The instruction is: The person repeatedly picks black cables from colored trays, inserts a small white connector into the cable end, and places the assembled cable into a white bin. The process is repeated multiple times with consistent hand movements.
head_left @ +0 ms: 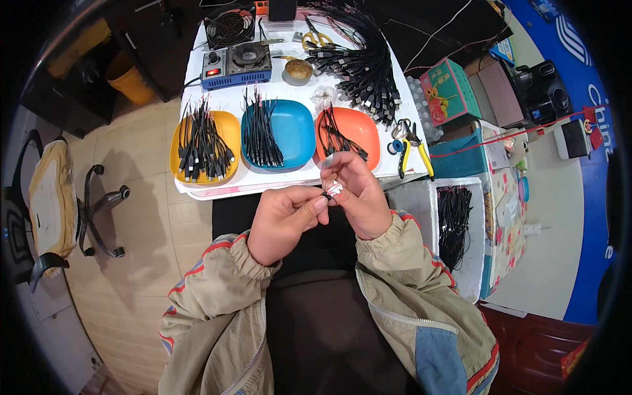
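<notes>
Close to the table's near edge, my left hand (286,217) pinches the dark end of a short black cable (326,195) between thumb and fingers. A small white piece (335,188) shows at the tip, against the thumb and fingers of my right hand (362,201), which are closed on it. Its exact kind is too small to make out. Beyond my hands stand a yellow bowl (232,126), a blue bowl (299,128) and an orange bowl (367,125), each with black cables in it.
A blue soldering pot (236,78) and a round tin (297,72) stand behind the bowls. A large cable bundle (368,72) fills the back right. Yellow-handled pliers (415,155) lie at the right edge, above a white foam box (475,250) of cables. An office chair (56,204) stands left.
</notes>
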Available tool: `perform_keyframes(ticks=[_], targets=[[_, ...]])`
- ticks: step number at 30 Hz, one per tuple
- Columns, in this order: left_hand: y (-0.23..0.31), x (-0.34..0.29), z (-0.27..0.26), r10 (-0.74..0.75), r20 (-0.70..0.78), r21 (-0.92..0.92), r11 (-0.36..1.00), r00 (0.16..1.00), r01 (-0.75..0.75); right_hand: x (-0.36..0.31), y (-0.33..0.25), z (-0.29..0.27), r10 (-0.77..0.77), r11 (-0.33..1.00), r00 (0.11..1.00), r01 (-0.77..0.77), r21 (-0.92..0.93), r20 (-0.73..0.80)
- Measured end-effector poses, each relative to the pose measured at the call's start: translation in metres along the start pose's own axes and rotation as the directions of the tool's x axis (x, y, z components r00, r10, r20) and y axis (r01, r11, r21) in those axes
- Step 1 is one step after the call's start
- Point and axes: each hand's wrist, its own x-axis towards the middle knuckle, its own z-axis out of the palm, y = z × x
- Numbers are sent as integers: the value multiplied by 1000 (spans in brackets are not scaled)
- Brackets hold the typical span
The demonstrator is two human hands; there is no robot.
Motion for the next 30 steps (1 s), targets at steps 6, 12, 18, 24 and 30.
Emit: perform_keyframes(ticks=[6, 12, 18, 24, 30], targets=[[0, 0, -2, -56, -1, -30, 998, 998, 56, 1, -5, -6, -46, 988, 999, 48, -145, 21], [0, 0, 0, -11, -16, 7, 1000, 1000, 11, -3, -19, -8, -109, 711, 974, 215, -670, 196], [3, 2, -5, -131, 60, -34, 991, 990, 133, -2, -4, -3, 27, 980, 997, -13, -201, 70], [12, -4, -12, -170, 67, -79, 981, 983, 175, 4, -8, -37, -129, 985, 991, 123, 119, 45], [12, -4, -12, -230, 192, -88, 964, 954, 250, -21, -40, -32, -248, 533, 899, 437, -725, 360]])
